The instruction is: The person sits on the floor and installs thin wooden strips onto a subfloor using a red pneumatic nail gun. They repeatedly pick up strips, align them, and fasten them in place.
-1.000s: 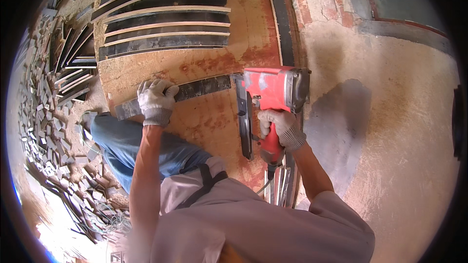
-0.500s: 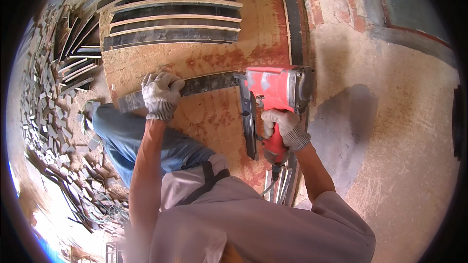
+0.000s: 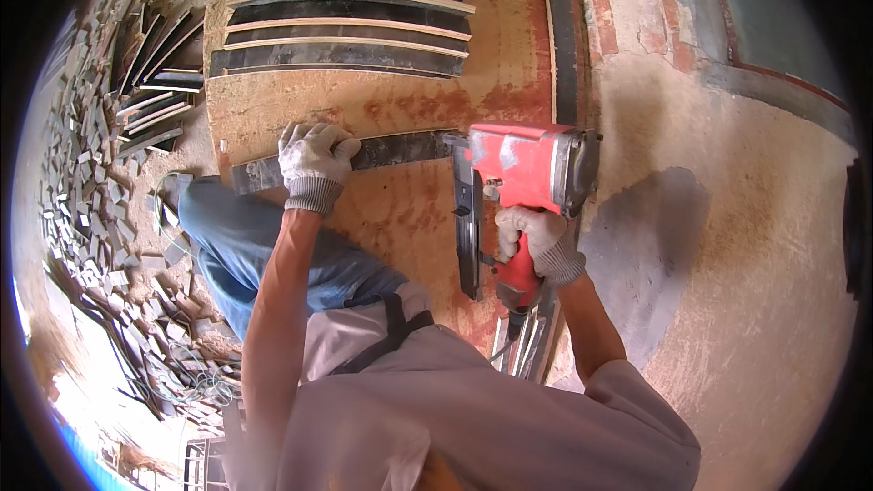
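Here, one strip (image 3: pixel 405 151) under left grip (image 3: pixel 316 159), one nailer (image 3: pixel 520 164) in right grip (image 3: pixel 536 238)

left hand (image 3: pixel 316 162): covers part of black strip (image 3: pixel 405 151) | strip pile (image 3: pixel 350 12): cut off by top edge

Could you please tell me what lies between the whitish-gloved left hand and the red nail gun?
In the head view, part of a flat, black-faced wooden strip spans the stretch from the left hand to the nail gun.
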### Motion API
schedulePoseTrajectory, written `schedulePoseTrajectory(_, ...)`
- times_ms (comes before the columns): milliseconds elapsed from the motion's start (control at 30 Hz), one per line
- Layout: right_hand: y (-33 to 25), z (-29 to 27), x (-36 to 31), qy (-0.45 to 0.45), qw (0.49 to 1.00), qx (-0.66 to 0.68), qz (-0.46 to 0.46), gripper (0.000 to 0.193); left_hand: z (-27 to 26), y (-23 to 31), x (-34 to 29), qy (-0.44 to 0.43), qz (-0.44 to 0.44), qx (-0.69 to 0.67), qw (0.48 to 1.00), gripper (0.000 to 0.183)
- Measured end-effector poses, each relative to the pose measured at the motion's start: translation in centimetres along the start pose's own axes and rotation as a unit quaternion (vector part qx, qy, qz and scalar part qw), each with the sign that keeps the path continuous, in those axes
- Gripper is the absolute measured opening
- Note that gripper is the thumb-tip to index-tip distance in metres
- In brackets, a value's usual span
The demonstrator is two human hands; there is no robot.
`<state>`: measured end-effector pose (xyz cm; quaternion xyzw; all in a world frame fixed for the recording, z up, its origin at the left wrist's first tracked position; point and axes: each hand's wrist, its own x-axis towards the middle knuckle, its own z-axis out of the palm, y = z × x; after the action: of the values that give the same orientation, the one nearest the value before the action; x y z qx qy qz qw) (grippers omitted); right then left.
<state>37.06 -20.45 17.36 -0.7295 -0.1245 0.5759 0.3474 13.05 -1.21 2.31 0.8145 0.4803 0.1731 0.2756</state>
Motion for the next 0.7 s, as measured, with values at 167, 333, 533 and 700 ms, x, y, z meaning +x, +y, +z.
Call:
schedulePoseTrajectory(167,-0.1,1.7,1.0,-0.03,0.999,-0.002,0.018,0.019,0.2,-0.4,-0.1,0.018,0.004,0.003,1.0,0.014)
schedulePoseTrajectory(333,-1.0,2.2,0.9,-0.016,0.997,0.059,0.057,0.021,0.1,-0.4,-0.2,0.001,-0.006,-0.008,1.0,0.017)
schedulePoseTrajectory(533,-0.9,3.3,0.8,-0.033,0.997,0.044,0.057,0.011,-0.2,-0.4,-0.1,-0.007,-0.008,0.003,1.0,0.016)
schedulePoseTrajectory(700,0.4,4.7,2.1,-0.094,0.995,-0.028,-0.003,0.023,0.4,-0.5,-0.2,0.016,0.009,0.012,1.0,0.016)
